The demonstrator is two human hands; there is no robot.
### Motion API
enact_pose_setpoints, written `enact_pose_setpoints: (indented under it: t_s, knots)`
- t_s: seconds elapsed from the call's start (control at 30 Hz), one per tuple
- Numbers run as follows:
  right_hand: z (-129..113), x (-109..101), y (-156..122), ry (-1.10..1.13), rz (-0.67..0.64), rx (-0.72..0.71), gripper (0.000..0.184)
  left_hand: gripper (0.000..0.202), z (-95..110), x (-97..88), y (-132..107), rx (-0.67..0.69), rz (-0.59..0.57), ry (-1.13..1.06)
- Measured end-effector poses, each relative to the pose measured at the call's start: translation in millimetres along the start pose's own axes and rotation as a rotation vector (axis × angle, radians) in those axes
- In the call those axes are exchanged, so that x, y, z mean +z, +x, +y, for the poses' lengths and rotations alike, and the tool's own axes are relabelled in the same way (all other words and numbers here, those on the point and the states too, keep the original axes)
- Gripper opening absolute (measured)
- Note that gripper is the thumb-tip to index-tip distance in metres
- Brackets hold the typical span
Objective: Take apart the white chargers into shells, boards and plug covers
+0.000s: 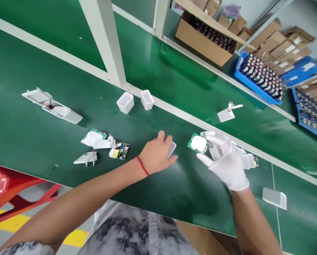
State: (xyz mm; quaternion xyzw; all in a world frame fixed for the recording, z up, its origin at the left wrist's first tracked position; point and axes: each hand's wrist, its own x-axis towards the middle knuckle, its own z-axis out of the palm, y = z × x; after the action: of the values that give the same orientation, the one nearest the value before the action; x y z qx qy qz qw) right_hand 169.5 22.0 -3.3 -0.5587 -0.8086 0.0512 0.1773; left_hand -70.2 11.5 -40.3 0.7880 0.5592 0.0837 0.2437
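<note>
My bare left hand (157,155), with a red string on the wrist, closes over a white plastic housing (172,148) on the green belt (28,134). My right hand (226,163) wears a white glove and holds a small green circuit board with a white pad (198,143) between thumb and fingers, just above the belt. More white plastic parts (247,160) lie just behind the right hand.
Two white housings (125,102) (147,99) stand upright near a white frame post (105,39). Circuit boards and plug parts (105,145) lie left of my hands. A white housing (274,197) lies at right. Blue trays (256,76) and cardboard boxes (203,42) sit behind. A red stool (4,187) is lower left.
</note>
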Motion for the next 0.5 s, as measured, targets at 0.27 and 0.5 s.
enact_pose_setpoints:
  t_s: [0.27,0.5]
  knots:
    - [-28.0,-2.0,-20.3,0.167,-0.106,-0.099,0.058,0.055,-30.0,25.2,-7.3,0.211,-0.097,-0.473]
    - [-58.5,4.6,6.9,-0.21,-0.188,-0.344,0.032,0.049,-31.6,39.7,-5.3,0.23,-0.02,-0.462]
